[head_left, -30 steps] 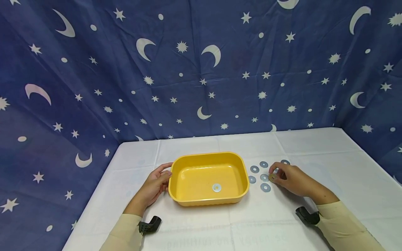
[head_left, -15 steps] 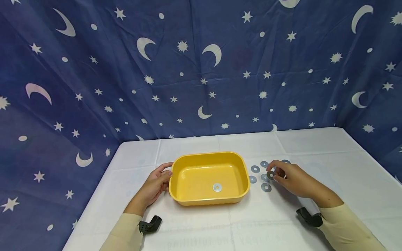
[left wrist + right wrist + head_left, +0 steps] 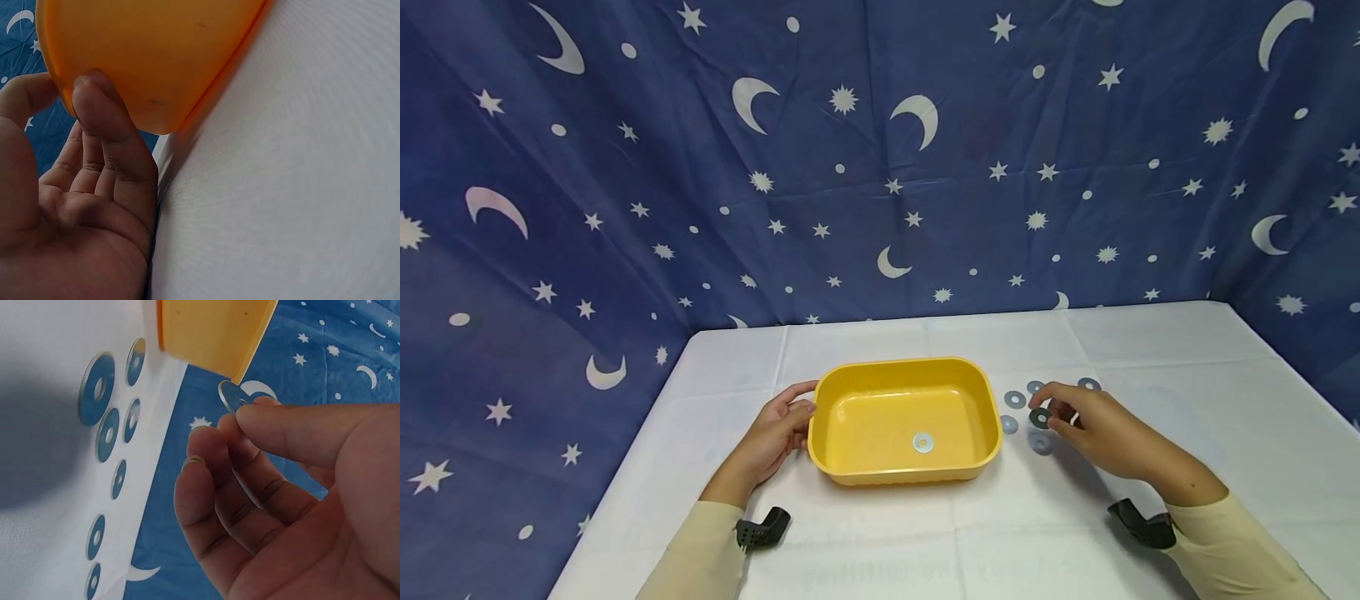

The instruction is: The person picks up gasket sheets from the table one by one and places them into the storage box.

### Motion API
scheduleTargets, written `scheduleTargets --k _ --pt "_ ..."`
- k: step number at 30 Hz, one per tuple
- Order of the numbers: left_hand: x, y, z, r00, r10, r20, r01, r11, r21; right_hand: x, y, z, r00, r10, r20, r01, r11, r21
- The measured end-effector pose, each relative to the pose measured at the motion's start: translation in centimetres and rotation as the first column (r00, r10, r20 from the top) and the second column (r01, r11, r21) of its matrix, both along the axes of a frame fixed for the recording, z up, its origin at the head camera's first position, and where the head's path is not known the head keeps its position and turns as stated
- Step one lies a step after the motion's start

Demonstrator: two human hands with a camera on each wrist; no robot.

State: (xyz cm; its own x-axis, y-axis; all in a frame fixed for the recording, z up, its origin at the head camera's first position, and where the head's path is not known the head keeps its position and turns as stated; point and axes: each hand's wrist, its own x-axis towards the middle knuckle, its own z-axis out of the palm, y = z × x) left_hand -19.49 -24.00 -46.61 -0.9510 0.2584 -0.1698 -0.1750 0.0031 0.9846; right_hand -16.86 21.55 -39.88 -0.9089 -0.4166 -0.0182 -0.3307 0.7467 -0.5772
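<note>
A yellow plastic tray point(image 3: 898, 478) stands on the white-covered table, with one flat metal washer point(image 3: 917, 444) lying inside it. My left hand point(image 3: 772, 438) grips the tray's left side. The left wrist view has its thumb point(image 3: 103, 106) against the tray wall and the index finger at the edge. To the tray's right, my right hand point(image 3: 1105, 427) pinches a washer point(image 3: 229, 397) between thumb and fingertips. It is held above the table, tilted, the hole visible. Several more washers point(image 3: 92, 409) lie flat beneath and around this hand, partly hidden by it in the head view.
Beyond the table's far edge hangs a dark blue cloth point(image 3: 820, 192) with white moons and stars. It also covers the left and right sides. Each wrist carries a black camera mount point(image 3: 763, 528). White cloth point(image 3: 880, 542) spreads in front of the tray.
My right hand has lifted the pinched washer from among the others and shifted slightly left toward the tray. My left hand keeps its hold. The head view has tilted down slightly.
</note>
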Motion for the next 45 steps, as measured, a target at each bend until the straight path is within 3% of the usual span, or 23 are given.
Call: scheduleTargets --k 16,24,45 --pt "0.0 0.0 0.2 1.000 0.009 -0.006 -0.009 1.000 0.013 0.6 -2.8 1.4 0.980 0.114 -0.161 -0.122 0.991 -0.045" --pt "-0.1 0.0 0.1 1.000 0.016 -0.007 -0.016 1.000 0.008 -0.5 -5.0 2.0 0.974 0.171 -0.148 -0.181 0.982 -0.058" --pt "0.0 0.1 0.1 1.000 0.018 -0.014 -0.018 1.000 0.011 -2.3 -9.1 0.6 0.949 0.301 -0.091 -0.306 0.951 -0.042"
